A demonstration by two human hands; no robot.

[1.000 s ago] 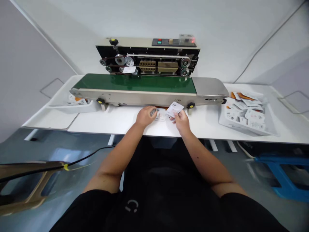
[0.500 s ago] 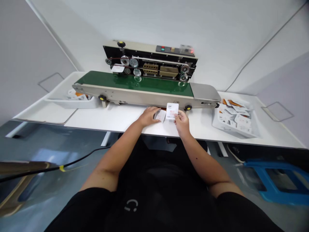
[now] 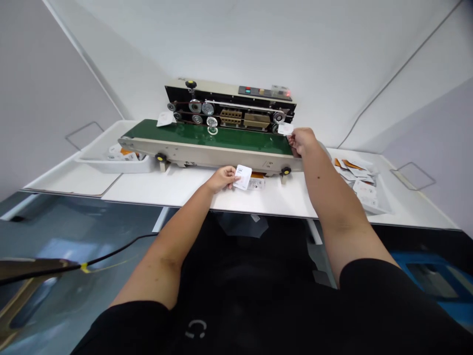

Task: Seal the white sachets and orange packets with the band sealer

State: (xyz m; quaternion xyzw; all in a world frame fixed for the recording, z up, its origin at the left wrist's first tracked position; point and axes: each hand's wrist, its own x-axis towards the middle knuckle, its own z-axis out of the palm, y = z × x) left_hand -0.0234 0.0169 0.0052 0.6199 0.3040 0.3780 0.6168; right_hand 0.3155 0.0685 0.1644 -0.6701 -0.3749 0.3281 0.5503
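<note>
A band sealer with a green conveyor belt stands on the white table. My right hand reaches to the belt's right end and pinches a small white sachet at the sealer's entry. My left hand rests on the table in front of the machine, closed on another white sachet. One more sachet lies flat beside it. A sealed sachet hangs at the belt's left end.
A white tray with several sachets sits at the right, partly behind my right arm. A second tray with a few sachets stands under the belt's left end. A black cable and a blue stool are below the table.
My right hand has carried its sachet from the table front up to the belt's right end. A sealed sachet has travelled left along the sealer. My left hand has lifted a sachet.
</note>
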